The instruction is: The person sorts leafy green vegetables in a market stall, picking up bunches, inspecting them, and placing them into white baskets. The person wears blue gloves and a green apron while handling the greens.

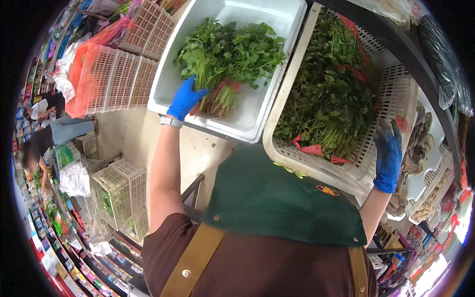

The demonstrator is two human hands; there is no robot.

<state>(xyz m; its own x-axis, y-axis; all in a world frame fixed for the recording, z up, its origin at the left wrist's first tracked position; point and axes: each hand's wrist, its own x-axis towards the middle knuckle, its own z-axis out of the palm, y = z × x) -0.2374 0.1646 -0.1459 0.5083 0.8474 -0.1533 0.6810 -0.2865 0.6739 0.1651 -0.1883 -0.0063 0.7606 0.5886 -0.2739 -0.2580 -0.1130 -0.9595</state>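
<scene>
Two bunches of leafy green herbs (232, 54), like celery or coriander, lie in a white tub (159, 96), their pale stem ends bound with red ties (219, 89). My left hand (185, 98), in a blue glove, is at the left bunch's stems with thumb and fingers apart; it does not grip the bunch. To the right, a white slotted crate (297, 74) holds a heap of darker green herb bunches (329, 94) with red ties. My right hand (388, 158), gloved in blue with dark-stained fingers, reaches along the crate's right wall, fingers stretched out and holding nothing.
Stacked white crates (121, 81) draped with red netting stand left. Lower left are more crates (118, 190) with greens and another person (44, 143) bending. Brownish mushroom-like produce (418, 143) lies right of the crate. A dark rail (415, 54) curves past, with plastic bags (440, 64).
</scene>
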